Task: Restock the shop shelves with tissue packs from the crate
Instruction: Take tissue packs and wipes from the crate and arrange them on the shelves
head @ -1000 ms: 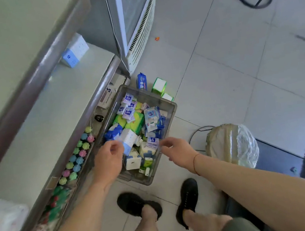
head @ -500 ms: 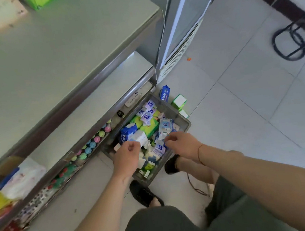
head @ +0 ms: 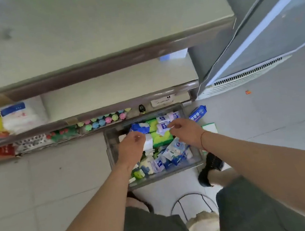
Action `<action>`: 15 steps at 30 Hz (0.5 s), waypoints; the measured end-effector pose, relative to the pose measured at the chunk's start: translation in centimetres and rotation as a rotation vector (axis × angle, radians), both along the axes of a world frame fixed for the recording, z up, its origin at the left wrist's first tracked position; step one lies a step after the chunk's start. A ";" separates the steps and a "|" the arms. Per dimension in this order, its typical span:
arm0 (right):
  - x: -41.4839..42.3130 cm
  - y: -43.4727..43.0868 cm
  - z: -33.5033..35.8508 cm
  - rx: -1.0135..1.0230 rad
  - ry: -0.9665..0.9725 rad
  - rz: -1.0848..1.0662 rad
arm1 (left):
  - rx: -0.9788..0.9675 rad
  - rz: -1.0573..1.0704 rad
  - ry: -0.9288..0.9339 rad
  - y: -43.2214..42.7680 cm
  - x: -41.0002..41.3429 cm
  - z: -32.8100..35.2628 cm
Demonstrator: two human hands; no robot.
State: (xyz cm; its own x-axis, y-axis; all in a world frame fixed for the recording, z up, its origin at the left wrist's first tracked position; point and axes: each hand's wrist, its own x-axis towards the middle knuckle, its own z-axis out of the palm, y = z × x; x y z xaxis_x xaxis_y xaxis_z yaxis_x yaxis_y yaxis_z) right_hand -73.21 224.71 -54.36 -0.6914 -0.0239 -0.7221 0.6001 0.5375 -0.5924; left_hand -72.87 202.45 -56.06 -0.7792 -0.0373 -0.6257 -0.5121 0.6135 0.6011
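Tissue pack (head: 162,128) in right hand's (head: 185,131) fingertip grip

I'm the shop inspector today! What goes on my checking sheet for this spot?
Surface: tiled floor, crate standing on it.
Job's things: crate heaped with tissue packs; middle shelf behind it.
Clutter: blue pack and green-white box on floor beside crate.
Hands: left hand grips a white pack; right hand at small packs, grip unclear.
Cables: thin dark loop on floor, maybe a cable.
Surroundings: glass-door cooler beside the shelves.
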 end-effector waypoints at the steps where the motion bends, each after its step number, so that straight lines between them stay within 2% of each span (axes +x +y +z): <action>1: -0.8 0.5 -1.0 -0.002 0.014 0.041 | 0.025 0.037 0.005 0.5 0.0 -1.0; 5: -4.3 0.9 -5.8 -0.016 0.122 0.182 | 0.022 0.053 0.104 0.6 -0.9 -6.6; 9: -4.8 1.2 -13.6 -0.052 0.170 0.325 | 0.045 0.001 0.184 0.1 -1.0 -15.3; 12: -5.8 1.4 -19.2 -0.050 0.195 0.391 | -0.033 -0.116 0.255 -0.7 -2.2 -21.1; 15: -8.0 0.9 -24.0 -0.053 0.278 0.430 | -0.106 -0.125 0.371 -2.0 -4.4 -25.0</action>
